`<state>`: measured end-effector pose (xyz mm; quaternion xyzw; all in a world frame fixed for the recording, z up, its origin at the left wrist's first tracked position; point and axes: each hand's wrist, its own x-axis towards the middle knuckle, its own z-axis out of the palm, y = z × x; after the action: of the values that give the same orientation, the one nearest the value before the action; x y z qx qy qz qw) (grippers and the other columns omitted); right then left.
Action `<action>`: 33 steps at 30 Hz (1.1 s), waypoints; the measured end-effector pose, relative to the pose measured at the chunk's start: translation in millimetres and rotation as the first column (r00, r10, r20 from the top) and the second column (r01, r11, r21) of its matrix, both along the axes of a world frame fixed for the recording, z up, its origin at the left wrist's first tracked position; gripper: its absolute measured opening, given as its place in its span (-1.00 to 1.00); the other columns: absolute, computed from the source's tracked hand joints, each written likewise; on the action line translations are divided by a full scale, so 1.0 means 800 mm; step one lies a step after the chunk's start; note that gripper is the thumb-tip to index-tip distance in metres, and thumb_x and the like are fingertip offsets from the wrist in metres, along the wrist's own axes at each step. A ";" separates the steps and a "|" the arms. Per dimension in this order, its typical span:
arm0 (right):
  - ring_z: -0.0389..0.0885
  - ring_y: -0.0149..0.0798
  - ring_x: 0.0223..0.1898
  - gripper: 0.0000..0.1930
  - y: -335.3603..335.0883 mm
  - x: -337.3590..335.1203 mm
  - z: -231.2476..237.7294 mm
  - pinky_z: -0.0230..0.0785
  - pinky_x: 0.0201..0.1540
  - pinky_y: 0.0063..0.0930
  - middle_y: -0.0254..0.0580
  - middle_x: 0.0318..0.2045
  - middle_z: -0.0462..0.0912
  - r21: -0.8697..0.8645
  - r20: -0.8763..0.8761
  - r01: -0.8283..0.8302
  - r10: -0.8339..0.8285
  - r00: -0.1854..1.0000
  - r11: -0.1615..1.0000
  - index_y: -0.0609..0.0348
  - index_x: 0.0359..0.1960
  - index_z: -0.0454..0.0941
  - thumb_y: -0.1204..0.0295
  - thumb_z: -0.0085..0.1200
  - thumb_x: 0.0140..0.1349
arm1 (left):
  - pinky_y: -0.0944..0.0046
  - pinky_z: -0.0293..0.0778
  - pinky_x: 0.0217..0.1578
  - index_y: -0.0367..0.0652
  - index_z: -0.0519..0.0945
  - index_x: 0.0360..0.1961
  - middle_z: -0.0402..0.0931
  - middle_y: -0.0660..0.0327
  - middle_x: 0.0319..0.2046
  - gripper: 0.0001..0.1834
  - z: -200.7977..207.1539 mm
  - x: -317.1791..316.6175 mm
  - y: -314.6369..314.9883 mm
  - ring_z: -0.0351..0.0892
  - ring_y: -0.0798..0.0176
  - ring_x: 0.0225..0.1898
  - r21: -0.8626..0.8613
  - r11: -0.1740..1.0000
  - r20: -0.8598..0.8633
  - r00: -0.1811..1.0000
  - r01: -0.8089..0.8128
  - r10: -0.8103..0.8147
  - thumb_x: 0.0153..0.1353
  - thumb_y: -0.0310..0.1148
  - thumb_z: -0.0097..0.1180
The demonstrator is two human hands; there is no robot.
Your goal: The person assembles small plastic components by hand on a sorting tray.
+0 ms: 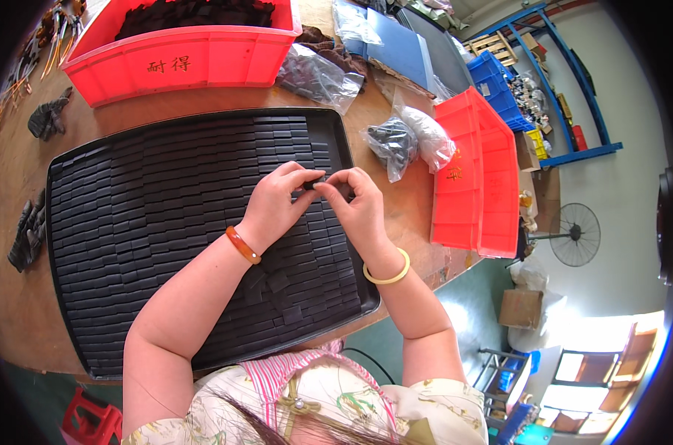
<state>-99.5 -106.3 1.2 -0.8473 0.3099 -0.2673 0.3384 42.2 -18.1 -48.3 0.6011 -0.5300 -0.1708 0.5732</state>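
Above the right part of a large black tray (335, 141), my two hands meet with fingertips almost touching. Thumb and fingers of my left hand (277, 199) are pinched on a small black piece (316, 181). My right hand (361, 210) pinches the same piece from the other side. Its exact shape is mostly hidden by the fingers. Close rows of flat black rectangular pieces (151, 222) cover most of the tray. A few loose black pieces (278, 283) lie askew on these rows, below my left wrist.
A red bin (177, 67) of black pieces stands behind the tray; another red bin (463, 178) is at the right. Clear bags (396, 144) sit between tray and right bin. Dark gloves (28, 230) lie at the left. A red stool (92, 417) stands at lower left.
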 end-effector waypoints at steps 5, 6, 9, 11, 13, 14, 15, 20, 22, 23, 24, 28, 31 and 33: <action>0.53 -0.38 -0.46 -0.82 -0.003 -0.003 0.004 0.39 -0.37 -0.52 -0.25 -0.42 0.55 -0.004 -0.033 0.002 -0.002 0.999 1.000 0.28 -0.36 0.63 0.41 0.34 0.16 | 0.24 0.58 -0.26 -0.19 0.68 -0.11 0.58 0.16 -0.30 -0.69 -0.001 -0.003 0.000 0.65 0.15 -0.31 -0.045 0.999 0.059 0.998 -0.002 0.004 0.07 -0.49 0.34; 0.54 -0.40 -0.45 -0.82 -0.006 -0.004 0.001 0.39 -0.36 -0.54 -0.26 -0.42 0.58 0.061 -0.022 -0.013 0.014 1.000 0.998 0.29 -0.34 0.64 0.42 0.33 0.16 | 0.26 0.58 -0.25 -0.18 0.67 -0.06 0.58 0.16 -0.27 -0.65 -0.003 -0.002 0.000 0.65 0.18 -0.30 -0.038 0.999 0.083 0.997 0.004 -0.001 0.08 -0.49 0.35; 0.57 -0.45 -0.42 -0.82 -0.031 -0.009 -0.010 0.40 -0.34 -0.57 -0.27 -0.44 0.64 0.224 0.032 0.005 -0.013 0.999 0.974 0.31 -0.31 0.67 0.43 0.32 0.18 | 0.28 0.57 -0.22 -0.16 0.62 0.03 0.57 0.16 -0.22 -0.59 0.003 -0.005 -0.001 0.65 0.22 -0.28 -0.038 0.999 0.080 0.996 -0.022 0.025 0.12 -0.48 0.34; 0.59 -0.47 -0.41 -0.79 -0.048 0.001 -0.003 0.41 -0.31 -0.56 -0.23 -0.47 0.69 0.300 0.037 0.068 -0.083 0.996 0.951 0.32 -0.30 0.69 0.39 0.31 0.18 | 0.29 0.56 -0.21 -0.14 0.59 0.08 0.56 0.15 -0.19 -0.57 0.005 -0.003 0.002 0.65 0.23 -0.28 -0.035 0.997 0.057 0.996 -0.066 0.067 0.15 -0.45 0.32; 0.63 -0.36 -0.42 -0.74 -0.082 0.009 -0.021 0.43 -0.30 -0.47 -0.16 -0.47 0.70 0.211 0.012 0.112 -0.117 0.993 0.971 0.34 -0.32 0.69 0.32 0.29 0.19 | 0.31 0.55 -0.20 -0.13 0.53 0.14 0.54 0.15 -0.15 -0.56 0.005 0.002 0.001 0.62 0.26 -0.27 -0.033 0.984 -0.025 0.985 -0.173 0.172 0.22 -0.41 0.27; 0.64 -0.32 -0.42 -0.73 -0.094 0.019 -0.026 0.44 -0.30 -0.44 -0.12 -0.48 0.71 0.171 0.005 0.117 -0.120 0.993 0.978 0.34 -0.33 0.70 0.30 0.28 0.19 | 0.31 0.55 -0.20 -0.13 0.53 0.14 0.54 0.15 -0.15 -0.56 0.004 0.005 0.001 0.62 0.26 -0.27 -0.034 0.984 -0.023 0.984 -0.175 0.174 0.22 -0.41 0.27; 0.64 -0.32 -0.42 -0.73 -0.104 0.027 -0.030 0.44 -0.30 -0.44 -0.12 -0.48 0.71 0.172 0.007 0.114 -0.117 0.993 0.979 0.34 -0.33 0.70 0.30 0.28 0.19 | 0.29 0.55 -0.22 -0.12 0.52 0.12 0.53 0.16 -0.16 -0.59 0.002 0.008 0.001 0.61 0.26 -0.29 -0.046 0.975 -0.042 0.975 -0.219 0.217 0.23 -0.41 0.25; 0.71 -0.12 -0.35 -0.69 -0.133 0.062 -0.045 0.49 -0.23 -0.30 0.03 -0.43 0.73 0.050 -0.239 0.167 -0.150 0.959 0.985 0.32 -0.30 0.71 0.24 0.24 0.20 | 0.28 0.54 -0.24 -0.13 0.53 0.07 0.52 0.16 -0.18 -0.66 -0.002 0.008 -0.003 0.59 0.27 -0.31 -0.058 0.965 -0.063 0.965 -0.257 0.254 0.26 -0.44 0.20; 0.72 -0.04 -0.32 -0.68 -0.142 0.070 -0.041 0.51 -0.18 -0.22 0.04 -0.40 0.73 -0.010 -0.358 0.145 -0.139 0.923 0.989 0.26 -0.31 0.73 0.19 0.26 0.17 | 0.28 0.54 -0.24 -0.14 0.54 0.06 0.53 0.16 -0.18 -0.67 -0.001 0.006 -0.003 0.60 0.26 -0.31 -0.052 0.965 -0.074 0.964 -0.259 0.254 0.27 -0.44 0.19; 0.72 -0.03 -0.29 -0.68 -0.142 0.075 -0.037 0.52 -0.16 -0.21 0.03 -0.38 0.74 -0.069 -0.450 0.122 -0.140 0.882 0.990 0.23 -0.31 0.72 0.17 0.27 0.17 | 0.28 0.54 -0.24 -0.14 0.54 0.05 0.54 0.17 -0.20 -0.69 -0.002 0.007 -0.003 0.60 0.26 -0.31 -0.053 0.964 -0.086 0.963 -0.261 0.256 0.27 -0.43 0.18; 0.72 -0.02 -0.27 -0.68 -0.141 0.078 -0.035 0.52 -0.15 -0.20 0.03 -0.36 0.74 -0.126 -0.538 0.092 -0.146 0.830 0.988 0.20 -0.31 0.72 0.15 0.27 0.17 | 0.28 0.54 -0.24 -0.14 0.55 0.04 0.54 0.18 -0.22 -0.70 -0.002 0.007 -0.002 0.60 0.26 -0.31 -0.053 0.963 -0.098 0.961 -0.263 0.257 0.28 -0.43 0.17; 0.71 -0.02 -0.22 -0.68 -0.133 0.081 -0.032 0.53 -0.11 -0.19 -0.01 -0.35 0.73 -0.212 -0.566 0.087 -0.195 0.801 0.973 0.16 -0.31 0.69 0.13 0.28 0.17 | 0.28 0.54 -0.25 -0.14 0.56 0.02 0.56 0.19 -0.25 -0.72 -0.002 0.008 -0.002 0.60 0.26 -0.31 -0.052 0.963 -0.103 0.961 -0.264 0.258 0.29 -0.42 0.16; 0.69 -0.02 -0.22 -0.69 -0.124 0.071 -0.026 0.51 -0.13 -0.18 -0.04 -0.33 0.72 -0.227 -0.538 0.145 -0.249 0.805 0.963 0.16 -0.31 0.65 0.14 0.28 0.17 | 0.28 0.54 -0.25 -0.16 0.57 0.01 0.55 0.19 -0.28 -0.73 -0.002 0.008 -0.003 0.59 0.26 -0.32 -0.060 0.962 -0.120 0.959 -0.267 0.258 0.29 -0.43 0.16; 0.67 -0.03 -0.27 -0.72 -0.102 0.064 -0.012 0.49 -0.19 -0.17 -0.05 -0.36 0.69 -0.182 -0.279 0.130 -0.179 0.944 0.975 0.17 -0.32 0.61 0.19 0.27 0.19 | 0.27 0.54 -0.26 -0.17 0.57 -0.01 0.55 0.17 -0.28 -0.75 0.000 0.011 0.000 0.58 0.24 -0.33 -0.080 0.956 -0.149 0.951 -0.283 0.270 0.29 -0.43 0.15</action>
<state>-48.7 -187.9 -8.6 -0.8752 0.3998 -0.1885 0.1969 50.8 -17.9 -48.1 0.6269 -0.4080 -0.1028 0.6557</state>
